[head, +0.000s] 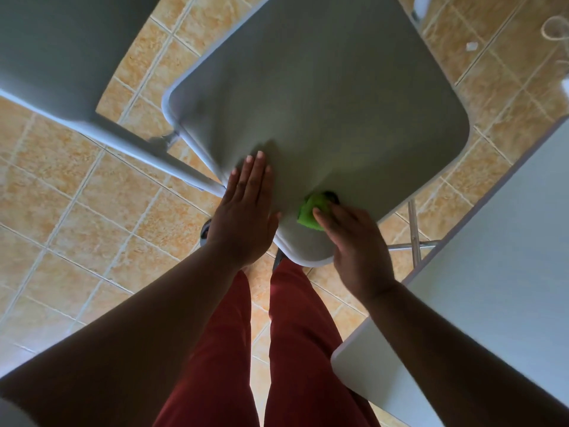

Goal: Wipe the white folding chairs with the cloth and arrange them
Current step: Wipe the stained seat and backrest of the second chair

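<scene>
A white folding chair stands right in front of me, its seat seen from above with one corner pointing at my legs. My left hand lies flat, fingers together, on the seat's near left edge. My right hand presses a folded green cloth onto the seat near that corner; only part of the cloth shows past my fingers. A second white chair fills the upper left. A third white chair seat is at my right, under my right forearm.
The floor is orange-beige tile with pale grout. Thin metal chair legs show between the middle chair and the right one. Small bits of debris and a loop of cord lie at the far upper right.
</scene>
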### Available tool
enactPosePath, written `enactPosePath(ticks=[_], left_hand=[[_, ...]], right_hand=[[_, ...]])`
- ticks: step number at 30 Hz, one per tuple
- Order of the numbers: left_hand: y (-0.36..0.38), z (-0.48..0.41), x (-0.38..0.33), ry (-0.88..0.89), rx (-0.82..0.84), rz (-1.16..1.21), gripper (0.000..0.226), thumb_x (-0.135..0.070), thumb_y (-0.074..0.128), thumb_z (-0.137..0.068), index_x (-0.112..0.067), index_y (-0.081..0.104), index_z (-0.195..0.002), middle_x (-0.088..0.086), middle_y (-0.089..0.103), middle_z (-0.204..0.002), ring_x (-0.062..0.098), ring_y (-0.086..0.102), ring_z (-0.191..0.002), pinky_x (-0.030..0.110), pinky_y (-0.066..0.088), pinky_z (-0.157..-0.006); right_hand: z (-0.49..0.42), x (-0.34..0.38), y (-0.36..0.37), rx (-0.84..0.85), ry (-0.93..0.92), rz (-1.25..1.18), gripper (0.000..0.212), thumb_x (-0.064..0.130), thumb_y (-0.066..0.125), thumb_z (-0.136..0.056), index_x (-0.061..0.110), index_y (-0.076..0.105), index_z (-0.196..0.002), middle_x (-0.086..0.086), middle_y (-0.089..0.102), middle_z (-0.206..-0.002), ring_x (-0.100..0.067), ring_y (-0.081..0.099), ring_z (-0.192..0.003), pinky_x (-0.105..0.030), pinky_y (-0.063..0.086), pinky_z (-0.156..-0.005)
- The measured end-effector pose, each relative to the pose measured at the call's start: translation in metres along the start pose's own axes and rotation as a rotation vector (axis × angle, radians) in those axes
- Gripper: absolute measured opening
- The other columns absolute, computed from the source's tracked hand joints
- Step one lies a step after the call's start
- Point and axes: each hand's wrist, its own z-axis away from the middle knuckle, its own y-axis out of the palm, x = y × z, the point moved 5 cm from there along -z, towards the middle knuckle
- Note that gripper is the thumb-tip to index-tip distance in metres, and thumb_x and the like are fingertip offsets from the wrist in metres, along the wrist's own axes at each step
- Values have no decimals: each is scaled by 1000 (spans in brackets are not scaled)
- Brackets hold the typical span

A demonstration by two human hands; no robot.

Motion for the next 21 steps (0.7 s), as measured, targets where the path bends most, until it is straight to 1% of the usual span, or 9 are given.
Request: enactPosePath(ticks=[3, 5, 9, 11, 12, 14, 16, 18, 21], left_hand=[[-4, -5, 8, -20, -20, 0, 74, -35, 45, -96, 5, 20, -152, 25, 11, -162, 38, 7, -151, 51, 16, -122], [-5, -8, 12, -21, -27, -6, 73, -36, 44, -95, 5, 22, -151, 25, 11, -162, 38, 8, -151, 51, 16, -123], [-5, -12, 12, -16, -23, -21, 73, -38, 39, -94, 4, 22, -152, 24, 11, -162, 37, 8, -151, 49, 13, -123], [-3, -11, 12, -23, -29, -8, 72, -37, 40, -95, 4, 23, -151, 24, 11, -162, 37, 8, -152, 50, 13, -123], [-3, -10, 12, -28, -36, 2, 71, -37, 41, -95, 4, 24, -151, 24, 11, -162, 37, 8, -152, 50, 13, -123], [-2, -9, 12, -34, -47, 15, 70, -35, 43, -96, 4, 25, -151, 23, 12, -162, 36, 9, -152, 50, 14, -123], [-2, -8, 13, -41, -46, 14, 69, -35, 43, -97, 4, 25, -151, 23, 11, -162, 36, 8, -152, 50, 14, -123], [-1, -8, 11, -40, -37, 6, 69, -36, 42, -97, 3, 24, -152, 22, 11, -163, 35, 8, -152, 49, 13, -123], [-1, -7, 12, -32, -28, 8, 70, -37, 41, -97, 3, 24, -152, 22, 11, -163, 34, 8, -152, 49, 14, -123]], right_hand=[[-63, -42, -27, -126, -21, 57, 54, -4, 42, -82, 8, 55, -134, -21, 64, -114, -40, 54, -89, -44, 46, -81], [-119, -81, -56, -253, 58, 115, 51, 0, 42, -87, 11, 53, -136, -21, 65, -107, -41, 56, -92, -43, 43, -83], [-218, -146, -69, -309, 316, 89, 46, 15, 40, -94, 24, 50, -138, -7, 54, -138, -22, 49, -126, -28, 35, -106], [-238, -152, -51, -305, 363, 107, 49, 23, 40, -94, 40, 43, -141, -1, 51, -142, -21, 46, -128, -36, 36, -110], [-235, -138, -39, -305, 390, 100, 47, 22, 42, -94, 37, 48, -138, -5, 54, -139, -26, 49, -125, -40, 39, -108], [-219, -79, -21, -410, 286, 178, 42, 14, 47, -89, 20, 60, -128, -16, 65, -121, -39, 61, -102, -44, 52, -88], [-197, -4, -8, -341, 37, 204, 42, 10, 46, -85, 16, 63, -124, -18, 66, -115, -40, 61, -82, -42, 53, -71], [-174, 25, 17, -121, -171, 204, 43, 11, 43, -87, 16, 61, -126, -16, 64, -122, -38, 57, -80, -41, 51, -72], [-193, 15, 0, -52, -271, 100, 45, 5, 47, -85, 13, 62, -126, -17, 66, -118, -40, 62, -86, -43, 52, -81]])
